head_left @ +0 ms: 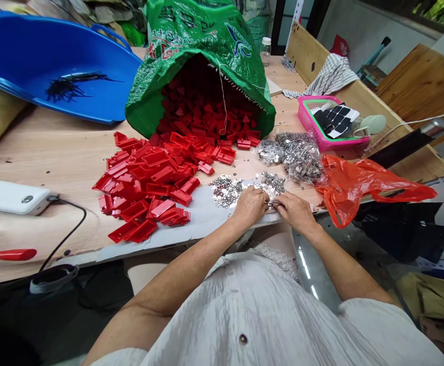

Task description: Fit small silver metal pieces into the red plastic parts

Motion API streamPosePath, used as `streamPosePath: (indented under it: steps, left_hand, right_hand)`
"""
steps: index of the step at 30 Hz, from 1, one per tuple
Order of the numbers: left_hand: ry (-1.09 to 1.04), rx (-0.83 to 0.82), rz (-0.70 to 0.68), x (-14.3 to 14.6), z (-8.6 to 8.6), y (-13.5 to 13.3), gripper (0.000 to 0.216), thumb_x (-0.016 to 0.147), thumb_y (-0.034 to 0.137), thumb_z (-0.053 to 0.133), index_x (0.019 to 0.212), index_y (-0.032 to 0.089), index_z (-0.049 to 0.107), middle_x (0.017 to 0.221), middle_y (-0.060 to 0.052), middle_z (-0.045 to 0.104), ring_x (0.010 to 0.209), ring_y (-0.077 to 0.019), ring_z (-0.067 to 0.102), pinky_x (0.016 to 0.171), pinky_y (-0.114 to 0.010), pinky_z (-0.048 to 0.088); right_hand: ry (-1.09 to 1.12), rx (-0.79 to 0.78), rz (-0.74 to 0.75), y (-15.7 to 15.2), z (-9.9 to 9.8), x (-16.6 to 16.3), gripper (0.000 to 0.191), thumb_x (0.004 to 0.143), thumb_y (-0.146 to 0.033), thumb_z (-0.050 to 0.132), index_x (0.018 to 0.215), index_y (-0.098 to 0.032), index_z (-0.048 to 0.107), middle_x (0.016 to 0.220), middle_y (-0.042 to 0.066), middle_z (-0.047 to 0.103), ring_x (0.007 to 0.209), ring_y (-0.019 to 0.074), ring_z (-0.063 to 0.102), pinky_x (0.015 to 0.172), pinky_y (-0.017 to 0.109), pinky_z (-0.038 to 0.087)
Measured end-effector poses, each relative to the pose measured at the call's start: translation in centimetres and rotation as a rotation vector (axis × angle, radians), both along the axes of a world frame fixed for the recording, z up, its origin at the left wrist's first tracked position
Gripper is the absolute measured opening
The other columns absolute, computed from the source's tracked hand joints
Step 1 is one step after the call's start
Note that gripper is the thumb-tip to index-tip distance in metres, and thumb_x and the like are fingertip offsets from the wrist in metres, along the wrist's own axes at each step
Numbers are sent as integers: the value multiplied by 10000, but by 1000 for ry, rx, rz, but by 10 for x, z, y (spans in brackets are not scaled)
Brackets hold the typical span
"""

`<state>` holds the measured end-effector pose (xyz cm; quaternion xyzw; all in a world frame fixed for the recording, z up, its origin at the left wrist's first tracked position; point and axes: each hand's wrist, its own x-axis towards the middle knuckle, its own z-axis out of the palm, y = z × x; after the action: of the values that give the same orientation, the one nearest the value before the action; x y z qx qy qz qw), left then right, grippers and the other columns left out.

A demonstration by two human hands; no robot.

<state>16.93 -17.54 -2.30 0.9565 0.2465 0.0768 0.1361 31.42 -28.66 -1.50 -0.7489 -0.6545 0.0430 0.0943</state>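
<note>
My left hand [250, 205] and my right hand [296, 211] meet at the table's front edge, their fingers curled in toward each other. Something small and dark shows between the fingertips, too small to name. Just beyond the hands lie loose shiny metal pieces, one pile [227, 191] to the left and another pile [272, 182] behind them. A grey sheet [202, 218] is under this spot. To the left spreads a heap of red plastic parts [149, 178], which look like small open housings.
A green woven sack [206, 30] lies open at the back, full of red parts. Bagged metal pieces [301, 157], an orange plastic bag [359, 185] and a pink basket [344, 145] stand right. On the left are a blue basin [88, 51], a white power bank [13, 198] and a red-handled tool [16, 254].
</note>
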Motion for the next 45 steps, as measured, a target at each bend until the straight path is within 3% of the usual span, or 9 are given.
streamPosePath:
  steps: [7,14,21,26,33,39,45]
  left_hand:
    - [-5,-24,53,0,2,11,182,848,211,590,953,193,737,884,-79,701,898,-228,578,870,-359,419]
    - [7,49,151,18,14,45,328,857,127,522,1101,219,721,996,-85,704,936,-230,579,865,-353,421]
    - [79,57,54,30,11,60,268,828,119,540,955,196,763,913,-111,696,927,-249,564,813,-354,419]
    - [98,26,75,31,7,65,303,819,87,510,952,192,761,944,-103,714,930,-240,561,831,-337,424]
    - [165,-85,125,33,18,72,246,800,149,557,909,207,769,868,-66,744,909,-227,591,790,-294,460]
    - [175,-124,141,38,18,76,232,778,154,573,888,214,768,864,-58,746,906,-223,616,791,-293,468]
    - [117,-124,155,32,21,72,233,797,140,555,889,210,758,850,-68,739,894,-243,611,779,-321,470]
  right_hand:
    - [97,-54,-57,6,6,11,157,935,-329,538,934,-232,663,934,31,659,859,178,604,703,269,395]
    - [51,29,-58,41,10,10,230,927,-248,546,1132,-240,650,1096,65,672,1007,215,606,835,301,436]
    - [-76,-96,-29,66,8,0,234,933,-282,532,1127,-231,655,1056,99,685,969,234,620,774,311,442]
    - [-88,-117,-35,67,11,-1,233,944,-256,479,1085,-216,660,1082,115,688,957,247,622,760,322,430]
    - [-31,-166,-70,70,10,4,211,923,-244,469,968,-217,673,1003,93,709,912,233,628,738,307,417]
    - [-14,-92,-80,69,10,7,194,917,-245,490,965,-212,674,1001,96,702,899,231,625,744,305,418]
    - [161,110,-172,44,16,51,219,924,-255,486,991,-201,688,987,78,710,898,221,625,806,316,442]
